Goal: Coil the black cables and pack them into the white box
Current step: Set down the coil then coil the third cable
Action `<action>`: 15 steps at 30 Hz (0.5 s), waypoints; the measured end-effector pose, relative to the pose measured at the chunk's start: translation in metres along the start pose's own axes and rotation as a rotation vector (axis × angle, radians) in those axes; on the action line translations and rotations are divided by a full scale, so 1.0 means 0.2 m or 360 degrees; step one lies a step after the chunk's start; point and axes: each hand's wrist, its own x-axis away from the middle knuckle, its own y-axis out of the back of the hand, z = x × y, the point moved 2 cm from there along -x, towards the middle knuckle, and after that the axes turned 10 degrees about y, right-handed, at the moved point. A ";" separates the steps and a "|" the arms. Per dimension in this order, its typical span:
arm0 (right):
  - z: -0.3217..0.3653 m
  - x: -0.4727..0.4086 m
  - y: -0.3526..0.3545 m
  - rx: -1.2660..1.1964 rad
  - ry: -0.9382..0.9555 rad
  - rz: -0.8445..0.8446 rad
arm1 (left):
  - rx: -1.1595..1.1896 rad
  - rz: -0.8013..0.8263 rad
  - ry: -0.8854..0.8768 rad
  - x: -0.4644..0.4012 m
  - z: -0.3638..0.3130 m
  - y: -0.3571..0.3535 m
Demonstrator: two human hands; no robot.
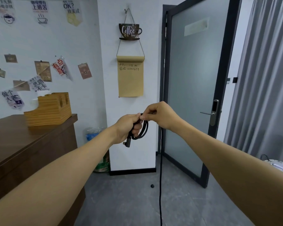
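Currently, left hand (129, 126) grips coiled black cable (145, 128); right hand (160, 115) pinches its top; wooden organizer (47, 110) holds white cups (34, 102).

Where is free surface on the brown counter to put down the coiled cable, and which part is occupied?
The brown counter shows bare top in front of the wooden box, running toward the near edge. Its far end is crowded: the wooden box stands there with paper cups behind it. The left hand grips the black cable coil; the right hand pinches it.
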 end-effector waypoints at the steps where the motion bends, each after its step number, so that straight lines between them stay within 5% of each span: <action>1: -0.01 0.00 0.00 -0.0036 -0.0013 -0.0055 | 0.0033 0.0043 0.0040 0.00 0.00 0.00; 10: -0.05 0.10 -0.07 0.0240 0.0068 0.0451 | -0.0158 0.0220 0.0288 0.04 -0.02 0.00; 15: -0.05 0.11 -0.11 0.0206 0.0042 0.0266 | -0.0121 0.0110 0.0200 0.04 -0.04 0.00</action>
